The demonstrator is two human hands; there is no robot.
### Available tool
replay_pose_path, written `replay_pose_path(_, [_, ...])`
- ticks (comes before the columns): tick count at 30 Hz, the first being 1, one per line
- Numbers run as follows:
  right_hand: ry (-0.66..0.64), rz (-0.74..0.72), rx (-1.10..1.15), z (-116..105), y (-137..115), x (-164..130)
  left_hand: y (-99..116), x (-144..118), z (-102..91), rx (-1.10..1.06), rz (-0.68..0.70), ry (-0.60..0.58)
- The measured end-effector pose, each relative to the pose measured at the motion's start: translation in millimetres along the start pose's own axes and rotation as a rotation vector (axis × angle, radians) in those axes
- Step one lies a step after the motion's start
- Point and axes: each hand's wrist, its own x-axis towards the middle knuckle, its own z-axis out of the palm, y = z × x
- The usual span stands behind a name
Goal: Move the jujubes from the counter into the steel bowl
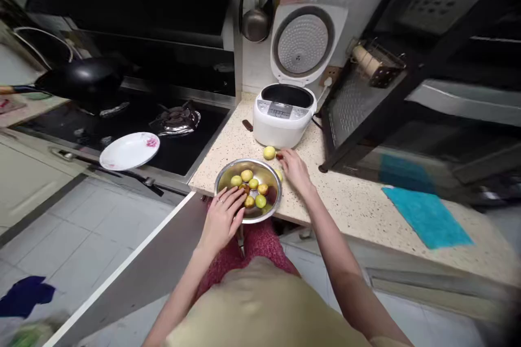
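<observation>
A steel bowl [248, 190] of small yellow-green fruits [247, 175] is seen at the front edge of the speckled tabletop [358, 200], its rim slightly overhanging. The left hand [223, 217] is laid over the near rim, fingers loosely spread and reaching in among the fruits. The right hand [293, 169] is rested flat just beside the bowl, fingers together, near a loose fruit [269, 152]. An open white rice cooker [284, 114] is set behind; its panel lettering cannot be read. Open tabletop is left to the right, up to a teal cloth [427, 216].
</observation>
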Motion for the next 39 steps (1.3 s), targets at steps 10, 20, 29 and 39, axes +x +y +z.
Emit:
replay_pose_path(10, [-0.070,0.031,-0.133,12,5,11,2,1,-2.2,-0.011,-0.017,-0.003])
replay_pose_path(20, [-0.065,0.076,-0.029,-5,0,-4,4,2,-4.1,0.004,-0.011,-0.007])
replay_pose_path(29, [-0.147,-0.230,0.384,-31,-78,-42,6,2,-2.5,0.013,-0.018,-0.004])
replay_pose_path(39, [-0.314,-0.212,0.310,-6,-92,-54,9,5,-6.5,0.025,-0.010,-0.013])
